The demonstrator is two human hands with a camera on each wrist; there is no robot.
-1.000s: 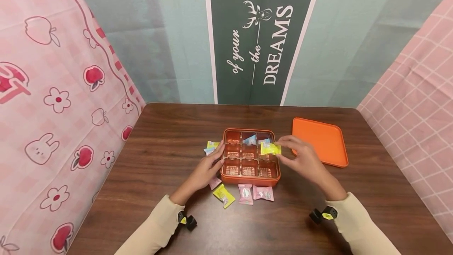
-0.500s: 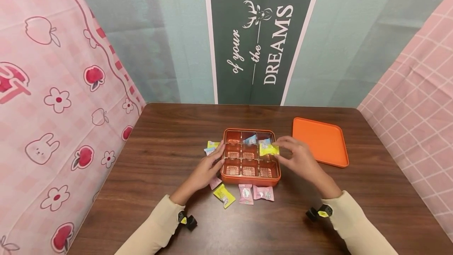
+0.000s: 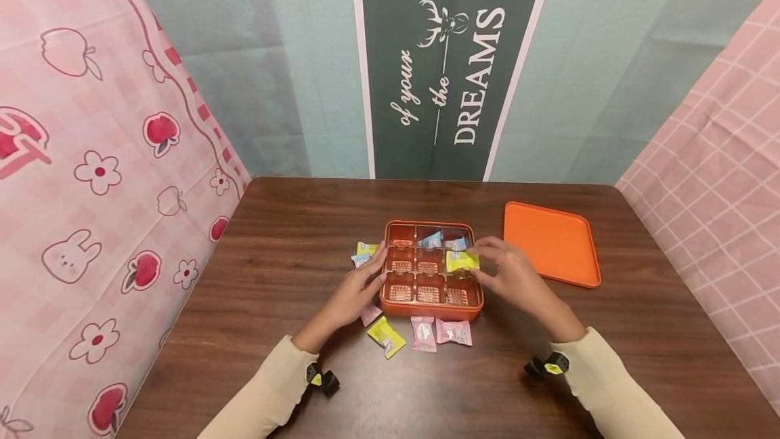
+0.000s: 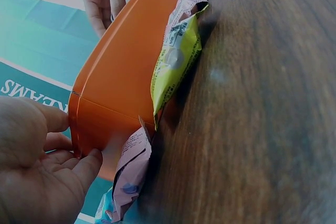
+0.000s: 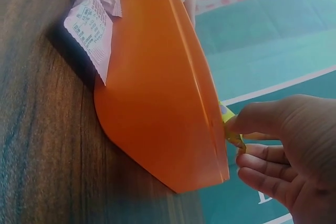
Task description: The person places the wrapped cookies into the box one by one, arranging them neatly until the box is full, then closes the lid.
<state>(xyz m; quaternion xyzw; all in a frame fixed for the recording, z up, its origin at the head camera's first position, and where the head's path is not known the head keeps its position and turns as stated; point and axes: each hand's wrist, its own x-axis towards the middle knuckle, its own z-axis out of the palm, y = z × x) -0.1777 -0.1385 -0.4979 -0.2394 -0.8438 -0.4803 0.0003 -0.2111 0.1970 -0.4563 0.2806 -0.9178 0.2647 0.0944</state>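
An orange box with a nine-part insert stands on the table. My right hand pinches the end of a yellow-wrapped candy between thumb and fingers, at the right middle compartment. In the right wrist view the yellow candy shows at the box rim under the thumb. My left hand rests its extended fingers against the box's left side; in the left wrist view its fingertips touch the orange wall. Blue-wrapped candies lie in the back middle and back right compartments.
The orange lid lies at the right, behind my right hand. In front of the box are a yellow candy and two pink candies. More candies lie left of the box, partly hidden by my left hand. Patterned cloths surround the table.
My right hand has moved slightly left and down with the yellow candy, from above the box into the right middle compartment. The left hand has stayed in place.
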